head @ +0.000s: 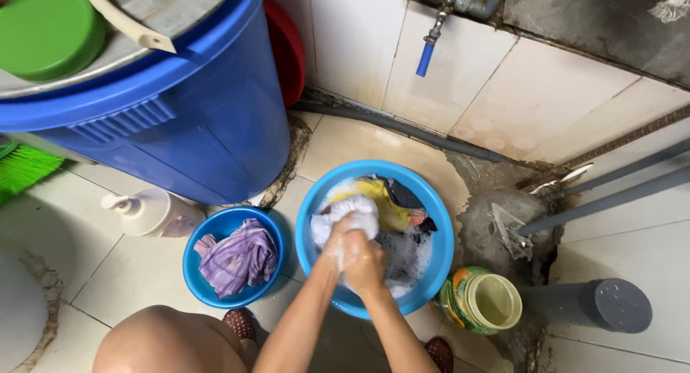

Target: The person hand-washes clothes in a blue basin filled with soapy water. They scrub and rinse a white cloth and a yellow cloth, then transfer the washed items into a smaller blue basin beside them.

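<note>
Pale tiled floor [136,272], wet, grout lines dark, cracked cement patch near the wall at right. On it: large blue barrel [194,121] upper left; white pump bottle [154,211] lying just beside the barrel's base; small blue basin [233,258] holding a purple striped cloth, next to the bottle; bigger blue basin [435,222] with soapy laundry, just beside the small one; open green-patterned jar [478,300] touching the big basin's right edge; grey capped pipe [596,305] lying right of the jar; grey hose [402,129] running along the wall base; green broom bristles [25,168] at far left.
</note>
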